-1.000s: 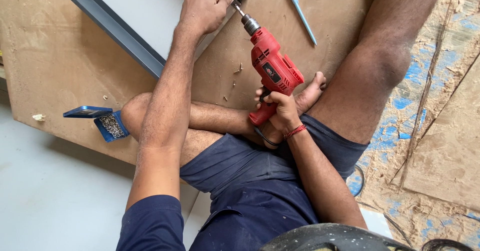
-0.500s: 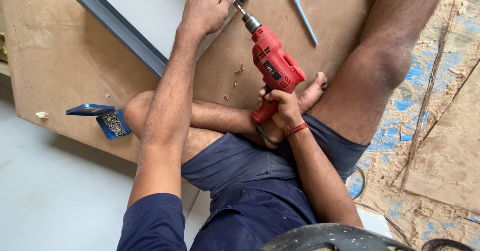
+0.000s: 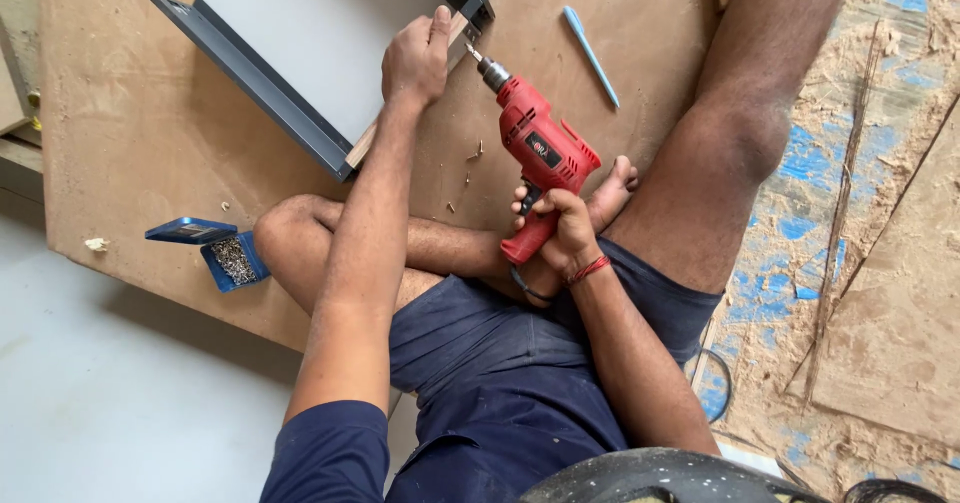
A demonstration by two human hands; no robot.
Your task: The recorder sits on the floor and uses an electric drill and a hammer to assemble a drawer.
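Step in hand: a screw is being driven with the red electric drill (image 3: 538,153) into the near corner of a grey-edged drawer box (image 3: 300,53), which lies on a brown board (image 3: 130,153) laid on the floor.
Left hand (image 3: 415,58): closed over the wooden edge of the drawer box just beside the bit, pressing the panel down; the fingers are best kept clear of the bit's line.
Right hand (image 3: 560,228): wrapped around the drill's grip, near the person's foot; the finger on the trigger cannot be made out.
Bit: its tip meets the corner at a slant; the drill should be held in line with the screw so that the head is not stripped, a judgement only.
Pressure: steady push along the bit's axis is advised, with the box pinned so the joint stays flush.
Screw supply: an open blue box of screws (image 3: 225,256) rests at the board's near left edge, well apart from the drill.
Loose items: a light blue pencil-like tool (image 3: 590,43) lies toward the board's far side; a few stray screws (image 3: 470,168) lie under the drill.
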